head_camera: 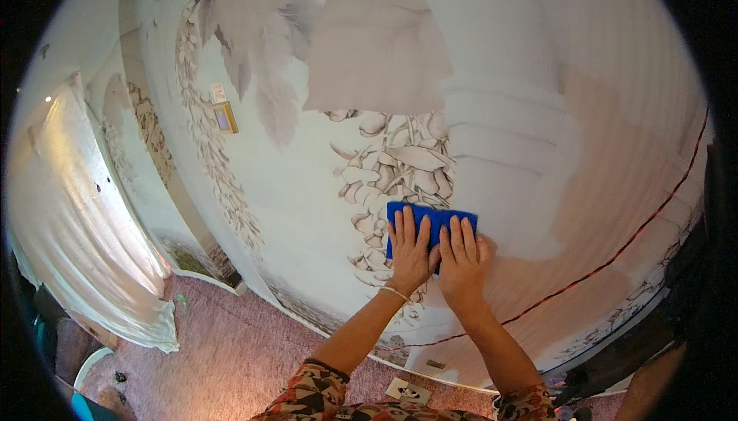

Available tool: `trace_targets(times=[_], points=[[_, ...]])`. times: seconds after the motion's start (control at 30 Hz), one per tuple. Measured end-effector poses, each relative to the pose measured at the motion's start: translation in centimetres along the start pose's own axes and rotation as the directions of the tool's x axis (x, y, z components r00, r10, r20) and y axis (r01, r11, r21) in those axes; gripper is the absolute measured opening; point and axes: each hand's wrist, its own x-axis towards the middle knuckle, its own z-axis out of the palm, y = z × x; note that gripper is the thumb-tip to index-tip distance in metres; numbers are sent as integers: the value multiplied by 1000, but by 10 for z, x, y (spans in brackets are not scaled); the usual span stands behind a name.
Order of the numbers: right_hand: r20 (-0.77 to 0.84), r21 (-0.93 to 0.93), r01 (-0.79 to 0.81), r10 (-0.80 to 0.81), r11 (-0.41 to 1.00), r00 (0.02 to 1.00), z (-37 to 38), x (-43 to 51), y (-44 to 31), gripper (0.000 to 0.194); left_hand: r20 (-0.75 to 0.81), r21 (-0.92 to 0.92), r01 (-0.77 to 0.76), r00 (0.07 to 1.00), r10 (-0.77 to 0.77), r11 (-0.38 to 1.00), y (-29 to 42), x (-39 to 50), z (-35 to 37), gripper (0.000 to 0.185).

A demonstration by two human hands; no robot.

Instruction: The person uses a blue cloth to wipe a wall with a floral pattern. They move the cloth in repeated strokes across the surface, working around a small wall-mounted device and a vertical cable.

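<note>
A blue cloth (435,228) lies flat against a wall covered in mural wallpaper (294,213). My left hand (412,256), with a pale bracelet at its wrist, presses on the cloth's left part. Beside it, my right hand (464,268) presses on the right part, fingers pointing up. The two thumbs nearly meet. Printed flowers (418,161) in grey-brown outline run down the paper above and to the left of the cloth. To the right, the wall surface is pale with a pinkish-beige patch (594,156).
A red and black twisted wire (622,256) slants across the wall, passing by my right forearm. A gold-framed wall plate (225,118) sits left. Translucent sheeting (95,213) hangs at far left. Pinkish carpet (230,340) covers the floor; a small square plate (407,391) lies near the wall.
</note>
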Motion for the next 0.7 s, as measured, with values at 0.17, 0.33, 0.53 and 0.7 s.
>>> trace_targets(times=[0.17, 0.33, 0.53, 0.7], points=[[-14, 41, -46, 47, 998, 999, -4, 59, -32, 33, -42, 2, 6, 999, -5, 1000, -32, 51, -24, 63], [-167, 176, 76, -46, 981, 985, 4, 115, -39, 42, -52, 29, -61, 997, 63, 998, -33, 115, -50, 55], [-54, 141, 9, -1, 990, 999, 60, 17, -60, 44, 9, 33, -21, 1000, 21, 999, -67, -5, -10, 55], [-26, 200, 43, -39, 979, 999, 68, 46, -77, 43, 13, 3, 43, 999, -43, 999, -95, 11, -30, 53]])
